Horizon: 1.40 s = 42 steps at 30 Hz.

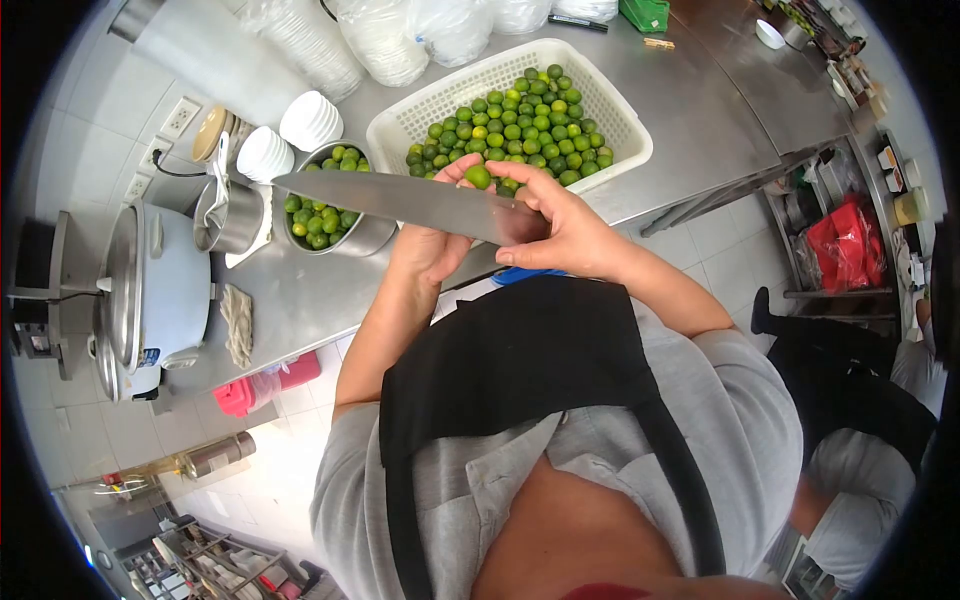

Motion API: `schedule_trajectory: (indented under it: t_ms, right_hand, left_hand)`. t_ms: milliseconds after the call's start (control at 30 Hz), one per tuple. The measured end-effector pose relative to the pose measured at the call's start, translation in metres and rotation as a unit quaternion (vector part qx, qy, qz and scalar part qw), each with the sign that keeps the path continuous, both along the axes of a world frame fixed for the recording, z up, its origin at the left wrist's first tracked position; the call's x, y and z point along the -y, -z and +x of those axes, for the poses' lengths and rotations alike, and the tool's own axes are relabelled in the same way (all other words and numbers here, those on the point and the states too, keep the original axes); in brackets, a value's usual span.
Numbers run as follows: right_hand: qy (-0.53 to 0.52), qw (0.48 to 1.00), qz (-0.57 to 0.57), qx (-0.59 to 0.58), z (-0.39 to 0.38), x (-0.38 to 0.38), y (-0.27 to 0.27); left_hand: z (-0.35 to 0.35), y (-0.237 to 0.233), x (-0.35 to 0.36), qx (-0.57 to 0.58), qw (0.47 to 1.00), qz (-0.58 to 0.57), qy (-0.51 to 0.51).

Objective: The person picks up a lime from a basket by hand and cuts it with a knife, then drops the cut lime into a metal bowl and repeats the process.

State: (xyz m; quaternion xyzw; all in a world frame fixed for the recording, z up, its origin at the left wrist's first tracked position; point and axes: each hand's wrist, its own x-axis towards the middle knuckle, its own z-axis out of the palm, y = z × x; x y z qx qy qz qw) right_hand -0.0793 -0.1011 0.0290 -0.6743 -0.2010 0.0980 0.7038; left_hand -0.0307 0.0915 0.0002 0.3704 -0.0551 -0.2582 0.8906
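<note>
In my right hand (565, 225) is a large kitchen knife (400, 195), its broad blade pointing left with the thumb pressed near the heel. The handle is hidden by the hand. Behind the blade, my left hand (430, 245) has its fingers curled around a green lime (477, 177), and the right fingertips are close beside the fruit. The blade covers part of the left hand. Just beyond both hands stands a white plastic basket (390, 128) of green limes. The knife's tip overlaps a steel pot (372, 238) that holds more limes.
White bowls (312, 120) and a smaller steel pot (232, 222) stand on the steel counter (700, 110). A large rice cooker (165, 270) is at the left, near a cloth glove (238, 325). Bagged containers (385, 40) line the back. Another person (850, 430) is at the right.
</note>
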Motion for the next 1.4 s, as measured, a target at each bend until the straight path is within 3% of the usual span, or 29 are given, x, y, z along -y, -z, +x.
schedule_trajectory:
  t_ms: [133,333,700,800,1200,1400]
  right_hand:
    - [-0.002,1.0,-0.002,0.007,0.001,0.0,-0.002]
    - [0.007,1.0,0.001,0.003,0.004,-0.006,-0.003]
    - [0.002,1.0,-0.014,-0.027,0.006,-0.012,-0.004]
    - [0.018,1.0,0.004,0.011,0.008,-0.016,0.003]
    - [-0.031,0.997,0.034,-0.062,0.008,-0.005,0.009]
    - [-0.047,0.996,0.062,-0.044,0.012,-0.012,0.012]
  left_hand:
    - [0.002,0.003,0.001,0.05,0.999,0.021,-0.003]
    - [-0.004,-0.012,0.006,-0.018,1.0,-0.002,-0.016]
    - [-0.004,-0.004,0.003,0.061,0.995,0.052,-0.051]
    - [-0.006,-0.005,0.006,0.067,0.993,0.069,-0.066]
    - [-0.014,-0.011,-0.005,0.037,0.997,0.024,-0.068]
    - [-0.014,0.0,-0.002,0.089,0.993,0.027,-0.072]
